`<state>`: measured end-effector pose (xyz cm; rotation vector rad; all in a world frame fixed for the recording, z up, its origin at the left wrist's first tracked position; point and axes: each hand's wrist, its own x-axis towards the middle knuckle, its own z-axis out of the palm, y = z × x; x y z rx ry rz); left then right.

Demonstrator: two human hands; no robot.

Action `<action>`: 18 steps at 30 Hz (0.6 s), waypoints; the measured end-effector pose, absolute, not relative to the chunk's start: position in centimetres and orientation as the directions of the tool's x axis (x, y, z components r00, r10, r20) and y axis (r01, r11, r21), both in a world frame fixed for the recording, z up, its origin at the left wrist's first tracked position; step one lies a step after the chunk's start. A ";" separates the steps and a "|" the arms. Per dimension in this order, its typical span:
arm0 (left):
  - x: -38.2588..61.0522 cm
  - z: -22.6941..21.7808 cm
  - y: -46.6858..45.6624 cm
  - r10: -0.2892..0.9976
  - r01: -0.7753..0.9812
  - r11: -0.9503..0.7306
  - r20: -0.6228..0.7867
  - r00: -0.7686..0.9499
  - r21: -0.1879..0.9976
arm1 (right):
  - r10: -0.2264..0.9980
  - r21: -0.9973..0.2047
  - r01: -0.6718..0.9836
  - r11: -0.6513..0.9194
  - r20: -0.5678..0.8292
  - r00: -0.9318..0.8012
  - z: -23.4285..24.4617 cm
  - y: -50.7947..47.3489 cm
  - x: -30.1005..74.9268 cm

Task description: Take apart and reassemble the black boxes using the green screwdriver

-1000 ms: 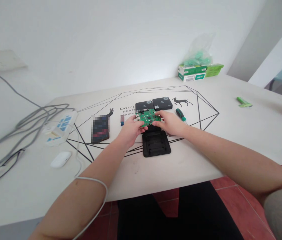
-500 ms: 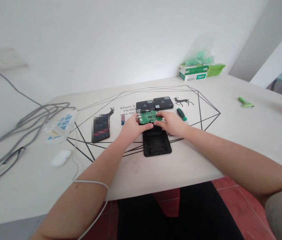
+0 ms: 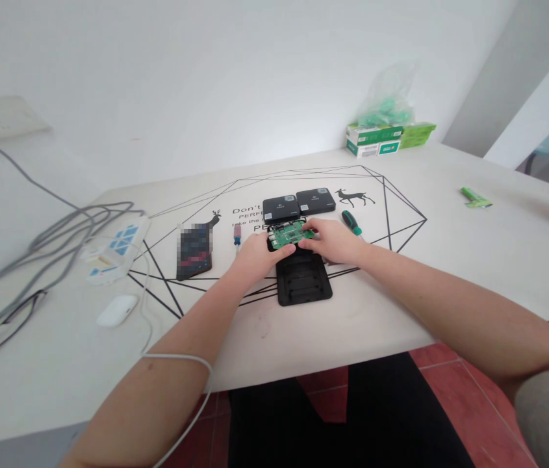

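Note:
A green circuit board [image 3: 288, 234] lies low over a black case half at the table's middle, and both hands grip it. My left hand [image 3: 255, 255] pinches its left edge, fingers closed. My right hand [image 3: 333, 240] presses and holds its right edge. Just in front of the board lies an open black case shell [image 3: 303, 283], inside up. Behind the board two closed black boxes [image 3: 281, 208] [image 3: 316, 200] sit side by side. A green-handled screwdriver [image 3: 351, 222] lies right of my right hand, and a small screwdriver [image 3: 237, 234] left of my left hand.
A phone [image 3: 195, 249] lies left of the hands. Further left are a power strip [image 3: 118, 244] with grey cables, a white mouse [image 3: 117, 310] and glasses [image 3: 1, 328]. Green and white boxes [image 3: 374, 141] under a plastic bag stand at the back right. A green tube [image 3: 475, 197] lies far right.
Both hands have lowered the green circuit board from a tilted, raised hold down towards the black case half on the table. The arms otherwise stay in place.

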<state>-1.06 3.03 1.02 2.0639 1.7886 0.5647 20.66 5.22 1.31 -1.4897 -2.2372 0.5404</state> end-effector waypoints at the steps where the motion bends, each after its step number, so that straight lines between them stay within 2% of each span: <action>1: -1.0 1.1 3.0 0.991 0.852 -0.137 0.060 0.124 0.505 | 0.927 -0.521 0.774 0.361 0.111 -0.358 1.3 5.2 20.7; 11: -1.3 1.1 3.0 0.989 0.849 -0.139 0.035 0.141 0.509 | 0.938 -0.581 0.743 0.331 0.115 -0.328 2.2 4.7 20.7; 18: -1.2 0.4 3.4 0.990 0.918 -0.142 0.071 0.124 0.370 | 0.920 -0.464 0.797 0.386 0.130 -0.370 1.9 4.7 20.6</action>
